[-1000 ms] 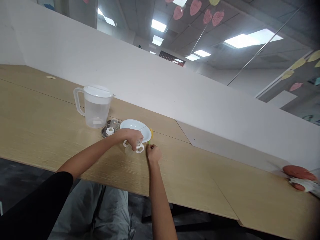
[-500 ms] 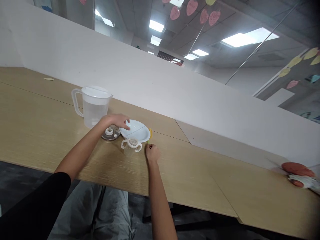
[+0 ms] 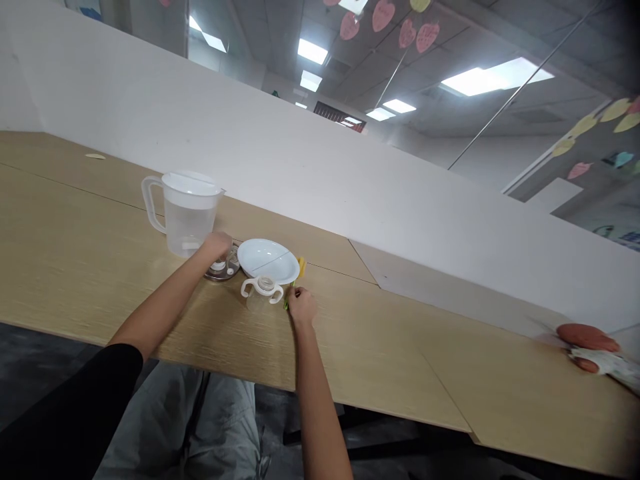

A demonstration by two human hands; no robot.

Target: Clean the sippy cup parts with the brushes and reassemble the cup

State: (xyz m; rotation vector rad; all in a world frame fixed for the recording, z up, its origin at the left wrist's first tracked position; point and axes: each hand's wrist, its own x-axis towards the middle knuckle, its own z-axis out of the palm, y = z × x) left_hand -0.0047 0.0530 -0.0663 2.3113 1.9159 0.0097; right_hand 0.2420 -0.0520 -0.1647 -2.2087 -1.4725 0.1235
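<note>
My left hand [image 3: 217, 246] reaches down over a small round metal tray [image 3: 231, 273], its fingers curled at a white bottle part [image 3: 218, 266]; what the fingertips grip is hidden. My right hand [image 3: 303, 306] is closed around a thin green handle [image 3: 286, 303] on the table. A yellow piece [image 3: 301, 265] shows beyond that hand, by the bowl's right edge. Between the hands stands a clear baby bottle [image 3: 258, 298] with two white handles and an uncapped mouth. Just behind it sits a white bowl [image 3: 265, 256].
A clear plastic jug [image 3: 189, 217] with liquid stands behind the left hand. The wooden table [image 3: 380, 340] meets a white partition [image 3: 280, 153] at the back. A reddish-brown object [image 3: 587, 337] and a whitish bundle [image 3: 603, 361] lie at the far right.
My left hand has moved left from above the bowl to the metal tray, and its fingers have curled downward. The green handle now shows to the left of my right hand.
</note>
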